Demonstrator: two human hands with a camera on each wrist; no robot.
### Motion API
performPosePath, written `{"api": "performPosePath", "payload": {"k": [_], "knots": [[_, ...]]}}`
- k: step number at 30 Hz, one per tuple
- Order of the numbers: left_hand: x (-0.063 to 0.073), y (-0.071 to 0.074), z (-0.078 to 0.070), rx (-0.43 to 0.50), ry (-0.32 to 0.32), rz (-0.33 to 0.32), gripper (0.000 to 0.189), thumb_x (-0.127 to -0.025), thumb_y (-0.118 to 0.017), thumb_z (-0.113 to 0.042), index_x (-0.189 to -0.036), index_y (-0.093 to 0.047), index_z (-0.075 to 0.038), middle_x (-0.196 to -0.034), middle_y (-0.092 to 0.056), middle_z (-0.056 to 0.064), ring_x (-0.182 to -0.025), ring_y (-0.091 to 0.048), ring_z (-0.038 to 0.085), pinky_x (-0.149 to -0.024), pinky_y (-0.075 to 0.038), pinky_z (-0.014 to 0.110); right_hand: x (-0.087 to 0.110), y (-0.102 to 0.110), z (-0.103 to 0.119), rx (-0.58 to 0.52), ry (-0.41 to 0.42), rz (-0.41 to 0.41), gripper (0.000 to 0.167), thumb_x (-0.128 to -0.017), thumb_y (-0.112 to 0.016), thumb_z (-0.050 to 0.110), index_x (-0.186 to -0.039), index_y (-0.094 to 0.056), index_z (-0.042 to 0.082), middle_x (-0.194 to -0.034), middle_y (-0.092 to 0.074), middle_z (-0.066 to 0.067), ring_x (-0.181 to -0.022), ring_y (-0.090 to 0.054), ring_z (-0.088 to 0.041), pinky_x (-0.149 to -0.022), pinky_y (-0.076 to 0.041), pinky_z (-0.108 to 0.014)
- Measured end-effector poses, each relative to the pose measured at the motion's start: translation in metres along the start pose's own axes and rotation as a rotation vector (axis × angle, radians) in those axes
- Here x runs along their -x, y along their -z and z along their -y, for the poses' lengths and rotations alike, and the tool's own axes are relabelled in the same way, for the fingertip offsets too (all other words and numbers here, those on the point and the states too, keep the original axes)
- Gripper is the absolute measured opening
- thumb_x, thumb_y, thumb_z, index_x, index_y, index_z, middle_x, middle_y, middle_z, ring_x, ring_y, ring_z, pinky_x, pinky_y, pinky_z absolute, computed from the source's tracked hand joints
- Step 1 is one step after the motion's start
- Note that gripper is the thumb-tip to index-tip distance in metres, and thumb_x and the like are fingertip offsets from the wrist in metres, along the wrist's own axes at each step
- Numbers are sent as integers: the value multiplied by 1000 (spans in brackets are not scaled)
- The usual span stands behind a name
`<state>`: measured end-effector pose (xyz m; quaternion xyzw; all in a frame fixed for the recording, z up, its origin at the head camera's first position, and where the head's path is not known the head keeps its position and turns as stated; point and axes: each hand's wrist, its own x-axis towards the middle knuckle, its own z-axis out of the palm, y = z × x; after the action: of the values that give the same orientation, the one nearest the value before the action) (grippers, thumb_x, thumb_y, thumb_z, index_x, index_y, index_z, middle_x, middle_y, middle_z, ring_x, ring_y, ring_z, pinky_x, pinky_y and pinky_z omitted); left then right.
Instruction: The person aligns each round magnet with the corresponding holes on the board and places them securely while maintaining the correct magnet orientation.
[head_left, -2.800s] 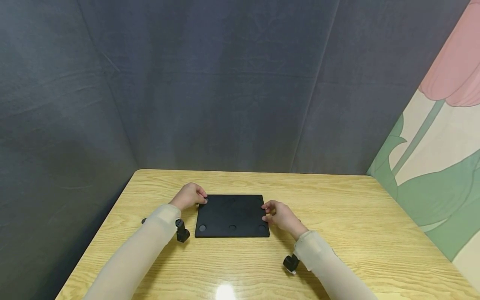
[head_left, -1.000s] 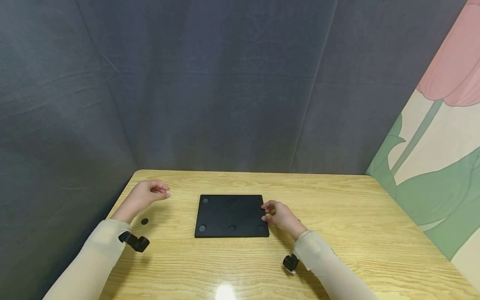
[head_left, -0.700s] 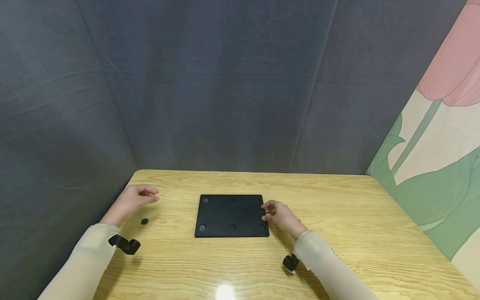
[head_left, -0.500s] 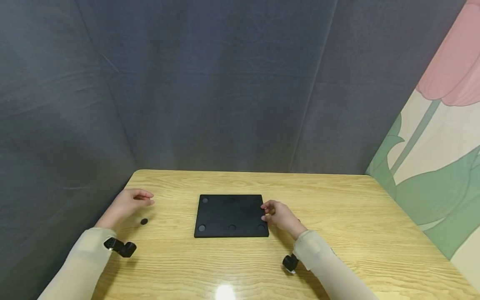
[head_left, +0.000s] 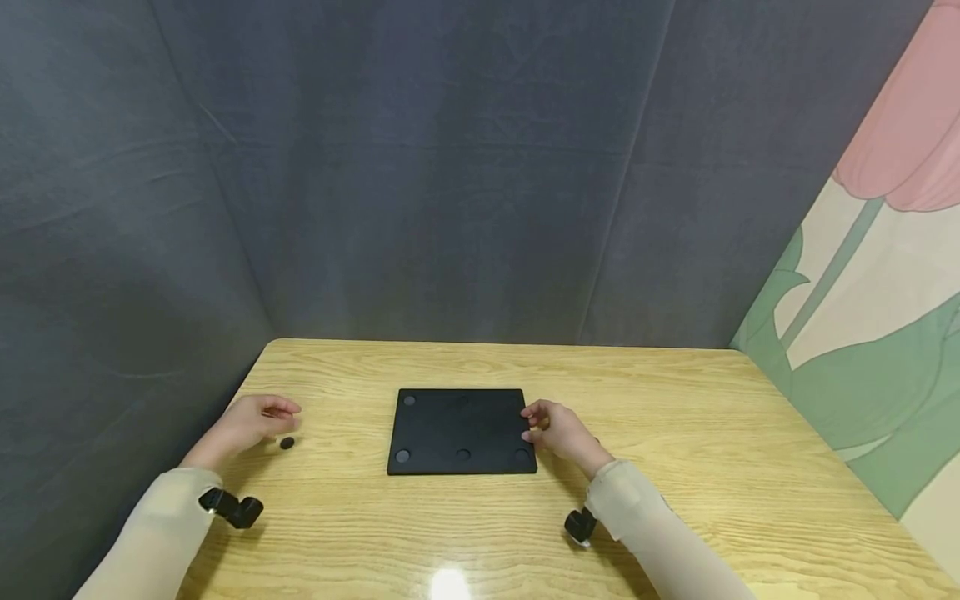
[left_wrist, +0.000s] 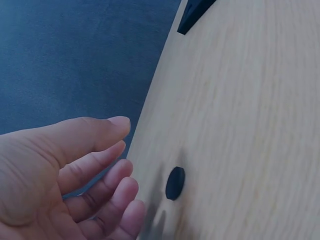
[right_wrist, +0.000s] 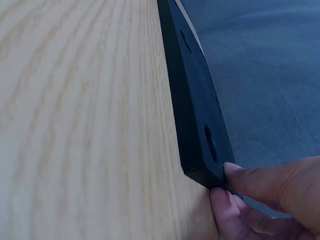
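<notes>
A flat black rectangular board (head_left: 461, 429) lies on the table, with round recesses along its near and far edges. Two greyer circles mark its left corners. My right hand (head_left: 564, 433) holds the board's right edge; in the right wrist view the thumb (right_wrist: 250, 179) sits at the top edge, with fingertips (right_wrist: 226, 202) against the side below. A small black disc (head_left: 287, 443) lies alone to the left of the board. Just behind and above it, my left hand (head_left: 251, 425) hovers with nothing in it. The left wrist view shows its loosely bent fingers beside the disc (left_wrist: 175, 183).
The wooden table (head_left: 675, 433) has its left edge close to my left forearm. A dark grey curtain (head_left: 450, 183) hangs behind and to the left. At the right stands a panel with a painted tulip (head_left: 900, 158). A small black camera is strapped to each wrist.
My left hand has left the board's far left corner, moved left, and then come down and nearer toward the disc. My right hand has stayed at the board's right edge.
</notes>
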<state>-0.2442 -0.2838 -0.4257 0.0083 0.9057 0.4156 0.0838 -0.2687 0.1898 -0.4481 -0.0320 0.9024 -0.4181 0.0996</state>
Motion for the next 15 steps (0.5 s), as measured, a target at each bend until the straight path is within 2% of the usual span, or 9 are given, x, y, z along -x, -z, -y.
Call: {"api": "performPosePath", "payload": {"k": [5,15], "knots": [[1,-2,4,9,29,12,38,-86,-72,-16,-115,-61,7,-97,-64,11,-78,-57,15,-67,-49,31,0,0,0,3,-1,1,30,-83,-71,-3,-111,-63,2,-95,-56,-7,-76,-54,-17,-64,-52,-28],[4,-6,8,0,32,32,37,-82,-74,-9,-111,-60,9,-95,-61,12,-79,-54,18,-64,-46,30,2,0,2,10,2,3,29,-84,-70,-3,-112,-62,2,-95,-56,-8,-74,-54,-16,-63,-51,-28]]}}
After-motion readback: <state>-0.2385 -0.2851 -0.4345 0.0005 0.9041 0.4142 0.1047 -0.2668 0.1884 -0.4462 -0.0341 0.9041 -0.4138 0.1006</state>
